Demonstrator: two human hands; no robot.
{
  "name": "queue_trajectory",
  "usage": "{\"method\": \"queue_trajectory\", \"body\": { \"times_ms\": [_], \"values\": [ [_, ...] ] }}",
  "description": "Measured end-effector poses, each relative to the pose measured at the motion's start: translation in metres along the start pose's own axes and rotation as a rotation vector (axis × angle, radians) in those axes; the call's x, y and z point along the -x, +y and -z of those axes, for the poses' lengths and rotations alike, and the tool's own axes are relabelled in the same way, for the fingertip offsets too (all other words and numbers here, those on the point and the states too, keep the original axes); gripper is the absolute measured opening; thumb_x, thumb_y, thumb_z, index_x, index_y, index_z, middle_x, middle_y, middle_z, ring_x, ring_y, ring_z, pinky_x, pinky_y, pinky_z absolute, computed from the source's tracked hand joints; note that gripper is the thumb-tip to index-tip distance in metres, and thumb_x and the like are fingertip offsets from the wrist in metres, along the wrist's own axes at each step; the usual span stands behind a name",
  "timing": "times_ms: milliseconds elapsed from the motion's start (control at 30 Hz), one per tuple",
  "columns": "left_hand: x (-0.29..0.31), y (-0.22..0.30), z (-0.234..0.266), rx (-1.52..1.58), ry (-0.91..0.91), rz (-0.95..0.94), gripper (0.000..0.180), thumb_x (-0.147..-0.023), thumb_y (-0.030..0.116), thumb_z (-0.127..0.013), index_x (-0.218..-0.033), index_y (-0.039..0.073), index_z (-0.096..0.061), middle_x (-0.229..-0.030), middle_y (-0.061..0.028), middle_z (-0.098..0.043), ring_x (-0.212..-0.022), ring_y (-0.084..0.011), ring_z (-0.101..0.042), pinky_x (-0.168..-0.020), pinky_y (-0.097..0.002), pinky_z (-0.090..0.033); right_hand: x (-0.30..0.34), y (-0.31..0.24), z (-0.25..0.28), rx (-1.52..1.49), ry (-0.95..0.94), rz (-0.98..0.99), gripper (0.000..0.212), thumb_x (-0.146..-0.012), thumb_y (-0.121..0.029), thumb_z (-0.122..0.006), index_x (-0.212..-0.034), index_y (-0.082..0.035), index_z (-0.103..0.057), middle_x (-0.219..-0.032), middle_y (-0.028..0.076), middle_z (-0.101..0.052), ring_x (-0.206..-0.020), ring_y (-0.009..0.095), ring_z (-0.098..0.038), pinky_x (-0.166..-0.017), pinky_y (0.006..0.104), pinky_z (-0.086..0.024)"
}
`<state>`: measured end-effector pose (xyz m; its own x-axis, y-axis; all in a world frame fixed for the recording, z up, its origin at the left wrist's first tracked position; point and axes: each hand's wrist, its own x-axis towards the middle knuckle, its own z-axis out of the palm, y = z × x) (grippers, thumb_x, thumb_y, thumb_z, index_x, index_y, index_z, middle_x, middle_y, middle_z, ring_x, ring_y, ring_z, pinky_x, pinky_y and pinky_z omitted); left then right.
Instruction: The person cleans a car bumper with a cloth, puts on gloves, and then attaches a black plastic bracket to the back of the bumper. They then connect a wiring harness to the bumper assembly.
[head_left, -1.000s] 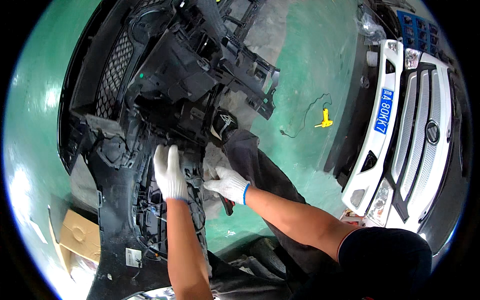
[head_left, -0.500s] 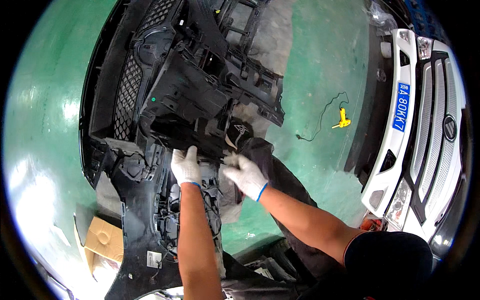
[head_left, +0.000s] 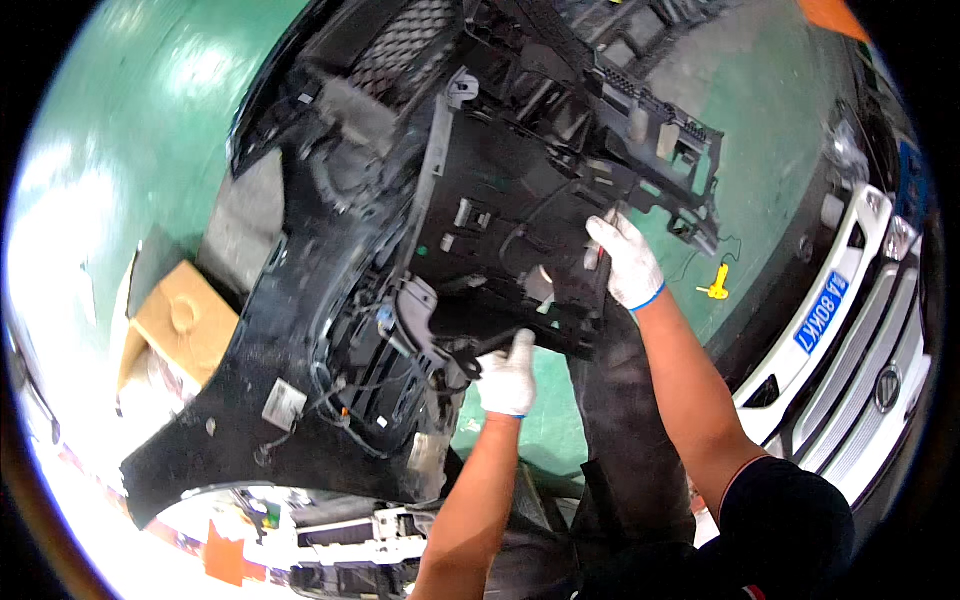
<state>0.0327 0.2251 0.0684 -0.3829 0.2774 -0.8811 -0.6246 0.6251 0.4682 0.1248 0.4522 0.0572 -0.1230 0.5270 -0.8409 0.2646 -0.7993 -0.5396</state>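
Note:
My left hand (head_left: pixel 507 378), in a white knitted glove, grips the near edge of a black plastic panel (head_left: pixel 490 180) with its thumb on top. My gloved right hand (head_left: pixel 627 262) is closed on the panel's right edge, higher up. Cutouts and a small green dot show on the panel, which is tilted over a large black car bumper (head_left: pixel 275 370). Loose wiring (head_left: pixel 345 400) and a white label (head_left: pixel 285 404) are on the bumper left of my left hand. The fingertips of both hands are partly hidden by the panel.
An opened cardboard box (head_left: pixel 190 322) stands left of the bumper. On the green floor to the right lies a yellow pistol-shaped tool (head_left: pixel 717 284) with a black cord. Farther right is a white bumper (head_left: pixel 815 350) beside a silver grille (head_left: pixel 875 345). My dark-trousered leg (head_left: pixel 635 430) is close below the panel.
The panel has been raised and tilted toward me. My right hand has moved up and right to its edge, farther from the left. The view has turned and shifted left.

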Motion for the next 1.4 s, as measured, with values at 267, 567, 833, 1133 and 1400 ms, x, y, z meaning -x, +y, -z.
{"method": "queue_trajectory", "body": {
  "times_ms": [267,567,833,1133,1400],
  "values": [
    [0.058,-0.052,0.048,0.162,-0.296,0.270,0.045,-0.094,0.021,-0.077,-0.130,-0.003,-0.065,-0.130,-0.0137,-0.068,-0.116,-0.0219,-0.065,-0.105,-0.0360,-0.048,0.020,0.006,-0.045,0.547,-0.236,0.017,0.024,-0.087,-0.017,-0.078,-0.100,0.000,-0.069,-0.086,0.002,-0.068,-0.072,0.012,-0.062,-0.066,0.0292,-0.051],
    [0.074,0.068,0.225,0.208,-0.248,-0.128,0.023,-0.099,0.019,-0.064,-0.086,0.001,-0.070,-0.088,-0.0127,-0.074,-0.080,-0.0173,-0.068,-0.074,-0.0321,-0.054,0.042,0.004,-0.068,0.794,-0.499,-0.048,0.027,-0.084,-0.021,-0.078,-0.100,-0.001,-0.070,-0.083,0.003,-0.067,-0.075,0.010,-0.059,-0.069,0.0308,-0.051],
    [-0.050,0.064,0.219,0.186,-0.146,-0.057,0.046,-0.100,0.019,-0.070,-0.137,-0.007,-0.060,-0.131,-0.0146,-0.068,-0.117,-0.0190,-0.063,-0.105,-0.0315,-0.047,0.026,0.022,-0.070,1.040,-0.686,-0.026,0.038,-0.082,-0.032,-0.080,-0.090,0.003,-0.066,-0.075,0.008,-0.063,-0.072,0.015,-0.055,-0.066,0.0373,-0.047],
    [-0.037,0.035,0.161,0.327,-0.055,0.112,0.044,-0.097,0.013,-0.073,-0.135,-0.007,-0.063,-0.126,-0.0131,-0.071,-0.111,-0.0177,-0.067,-0.101,-0.0312,-0.051,0.022,0.033,-0.050,1.345,-0.529,0.071,0.039,-0.086,-0.035,-0.078,-0.099,0.001,-0.069,-0.084,0.015,-0.067,-0.079,0.026,-0.063,-0.076,0.0387,-0.052],
    [-0.032,0.019,0.150,0.435,-0.230,0.098,0.055,-0.093,0.004,-0.071,-0.144,-0.009,-0.053,-0.131,-0.0145,-0.068,-0.113,-0.0183,-0.066,-0.100,-0.0303,-0.051,0.030,0.015,-0.076,1.477,-0.136,0.265,0.044,-0.088,-0.040,-0.078,-0.110,-0.002,-0.071,-0.103,0.017,-0.074,-0.098,0.032,-0.073,-0.085,0.0400,-0.056]
  ]
}}
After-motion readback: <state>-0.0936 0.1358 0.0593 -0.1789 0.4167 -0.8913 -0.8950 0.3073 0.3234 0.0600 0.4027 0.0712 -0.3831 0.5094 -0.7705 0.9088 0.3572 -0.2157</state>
